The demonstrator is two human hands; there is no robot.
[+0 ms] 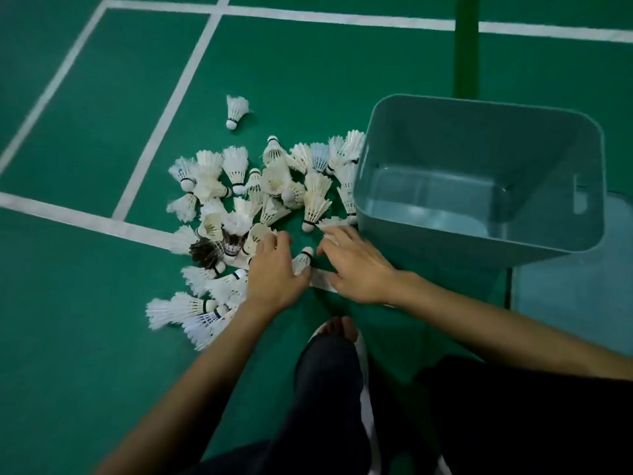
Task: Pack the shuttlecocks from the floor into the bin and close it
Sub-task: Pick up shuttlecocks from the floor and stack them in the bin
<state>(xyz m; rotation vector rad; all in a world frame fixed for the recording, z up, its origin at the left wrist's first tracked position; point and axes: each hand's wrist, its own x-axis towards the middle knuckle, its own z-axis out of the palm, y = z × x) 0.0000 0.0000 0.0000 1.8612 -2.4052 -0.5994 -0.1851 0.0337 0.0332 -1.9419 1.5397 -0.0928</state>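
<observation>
The shuttlecocks (236, 166) lie heaped on the floor (85, 320), left of the open bin (462, 142). Our left hand (274, 272) curls into the heap's near edge; blur hides whether it grips any. Our right hand (356, 269) spreads its fingers, touching one beside the bin.

Bin (479, 145) mouth open above; shuttlecock pile (260, 197) crowds left wall; green post (466, 56) behind.
</observation>
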